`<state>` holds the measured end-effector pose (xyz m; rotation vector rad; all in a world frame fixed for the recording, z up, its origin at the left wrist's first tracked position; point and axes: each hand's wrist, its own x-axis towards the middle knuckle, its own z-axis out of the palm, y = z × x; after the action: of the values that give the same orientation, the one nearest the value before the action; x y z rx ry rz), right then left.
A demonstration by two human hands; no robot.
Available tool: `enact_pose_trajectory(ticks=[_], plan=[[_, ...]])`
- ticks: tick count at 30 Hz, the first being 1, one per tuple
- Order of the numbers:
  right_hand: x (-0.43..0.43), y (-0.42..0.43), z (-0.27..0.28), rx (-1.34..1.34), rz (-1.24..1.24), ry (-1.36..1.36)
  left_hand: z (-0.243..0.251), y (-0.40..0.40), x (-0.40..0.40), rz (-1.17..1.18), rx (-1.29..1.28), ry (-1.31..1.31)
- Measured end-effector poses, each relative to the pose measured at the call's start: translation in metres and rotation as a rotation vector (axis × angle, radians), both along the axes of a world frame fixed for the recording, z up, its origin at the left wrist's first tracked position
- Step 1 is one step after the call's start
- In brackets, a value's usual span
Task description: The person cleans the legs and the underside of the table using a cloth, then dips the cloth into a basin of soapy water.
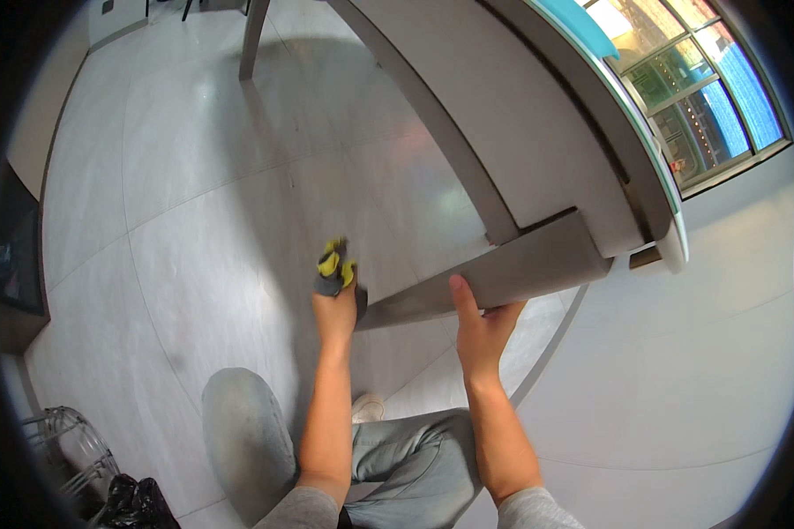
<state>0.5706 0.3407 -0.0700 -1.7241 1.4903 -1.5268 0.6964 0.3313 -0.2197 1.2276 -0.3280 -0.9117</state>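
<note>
In the head view a crumpled yellow and dark grey cloth [334, 268] is bunched in my left hand [335, 311], beside the lower end of a table leg. My right hand [483, 330] grips the grey-brown table leg [536, 264] from the near side, its thumb lying on the leg's face. The leg joins the matching table frame [569, 152], whose rails curve away to the upper left. Above the frame runs the pale, glassy edge of the tabletop [671, 178].
Another table leg [253, 40] stands on the tiled floor at the top. A wire basket [83, 449] and a black plastic bag [139, 502] are at lower left. A white wall [668, 370] rises at the right, below a window [701, 99].
</note>
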Motion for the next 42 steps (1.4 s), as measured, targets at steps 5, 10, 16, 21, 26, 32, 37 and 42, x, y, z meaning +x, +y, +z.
enact_pose_trajectory(ticks=[5, 10, 16, 21, 26, 32, 37, 42], plan=[[0.01, 0.005, 0.01, 0.052, 0.06, -0.098, 0.157, -0.054, 0.032, 0.165, -0.697, -0.511], [0.0, 0.001, -0.008, 0.001, 0.026, -0.116, 0.228, -0.082, 0.018, 0.056, -0.899, -0.711], [-0.017, -0.001, -0.04, -0.227, -0.211, 0.653, 0.182, -0.006, -0.016, -0.343, -0.988, -0.743], [-0.029, 0.001, -0.026, -0.078, 0.085, 0.118, 0.185, -0.039, 0.002, -0.336, -0.924, -0.879], [-0.003, 0.004, -0.006, 0.105, 0.078, -0.056, 0.186, -0.12, 0.039, -0.172, -0.739, -0.693], [-0.001, -0.006, -0.015, -0.183, 0.036, -0.064, 0.219, -0.054, -0.009, -0.351, -0.741, -0.703], [-0.002, -0.009, -0.002, -0.197, -0.009, 0.021, 0.258, 0.031, -0.037, -0.423, -0.95, -0.844], [-0.003, -0.003, 0.001, -0.153, 0.002, 0.033, 0.24, 0.039, -0.044, -0.3, -0.839, -1.298]])
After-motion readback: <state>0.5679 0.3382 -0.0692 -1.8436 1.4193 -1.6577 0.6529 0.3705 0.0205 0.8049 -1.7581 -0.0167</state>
